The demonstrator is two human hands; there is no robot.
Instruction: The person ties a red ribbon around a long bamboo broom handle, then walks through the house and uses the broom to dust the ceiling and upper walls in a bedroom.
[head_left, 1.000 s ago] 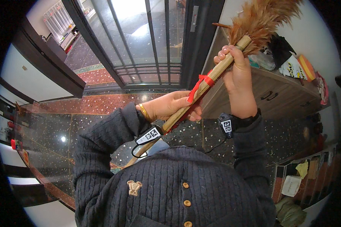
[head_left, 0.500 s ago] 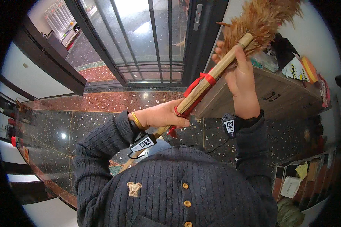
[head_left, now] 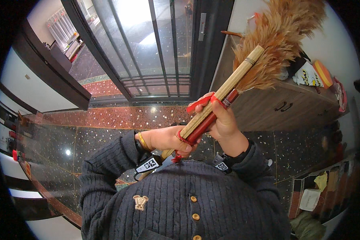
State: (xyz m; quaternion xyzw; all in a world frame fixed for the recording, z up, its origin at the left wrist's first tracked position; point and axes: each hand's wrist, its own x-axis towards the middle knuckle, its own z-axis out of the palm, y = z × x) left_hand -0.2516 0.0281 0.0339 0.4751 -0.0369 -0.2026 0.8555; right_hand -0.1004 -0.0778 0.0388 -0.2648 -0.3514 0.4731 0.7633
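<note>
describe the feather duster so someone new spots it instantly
Right of the barred glass door stands a wooden cabinet. At its lower left in view, the right hand holds a pale pole and the feather duster side by side. Only the duster has a dark red handle and bushy brown feathers.

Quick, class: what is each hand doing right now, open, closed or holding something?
Left hand: closed, holding the pole at the red cord.
Right hand: closed, holding the pole and duster.
</note>
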